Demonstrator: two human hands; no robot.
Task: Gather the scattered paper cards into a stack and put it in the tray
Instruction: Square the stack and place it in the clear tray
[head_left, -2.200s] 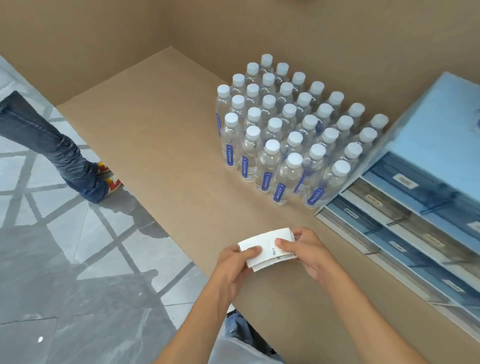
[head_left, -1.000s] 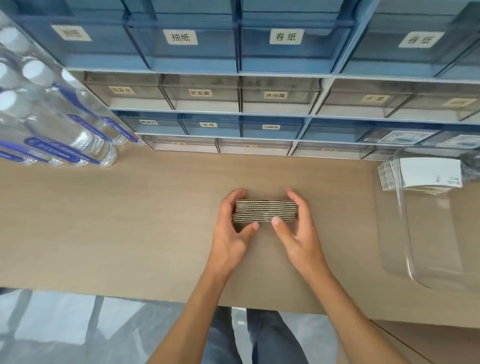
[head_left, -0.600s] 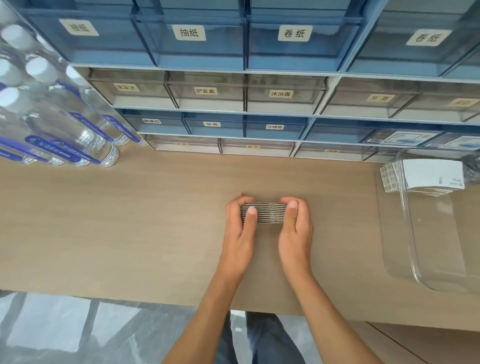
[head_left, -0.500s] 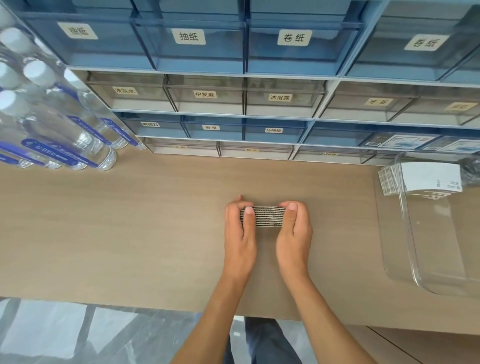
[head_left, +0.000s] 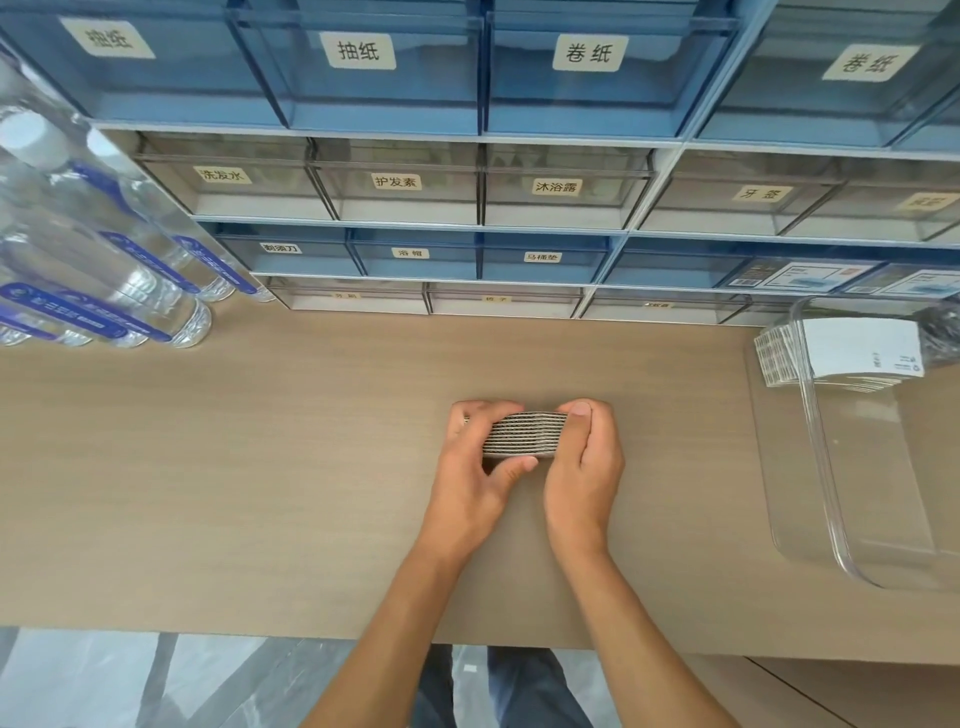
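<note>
A stack of paper cards (head_left: 523, 434) is shown held on edge on the wooden tabletop (head_left: 260, 467), near its middle and well to the left of the clear plastic tray (head_left: 831, 499). The stack is pinched from both ends: the left hand (head_left: 480, 475) is closed round the left end, with its thumb tucked under the near lower edge, and the right hand (head_left: 584, 467) is pressed against the right end, with a finger laid over the top corner. A second batch of cards (head_left: 860, 351) is seen already lying at the far end of the tray. Water bottles (head_left: 98, 280) stand at the left, and labelled drawer units (head_left: 478, 182) line the back.

The step in hand is judged to be the squaring of the stack. It is best done by tapping the lower edges on the tabletop while even pressure is kept at both ends, so that no card is bowed or allowed to slip out; the slight arch visible along the top suggests that the squeeze should be eased.

Compared with the frame half a second earlier, the left thumb has been dropped from the face of the stack to beneath it, and more of the card edges is exposed. The tray and its contents are unchanged.
</note>
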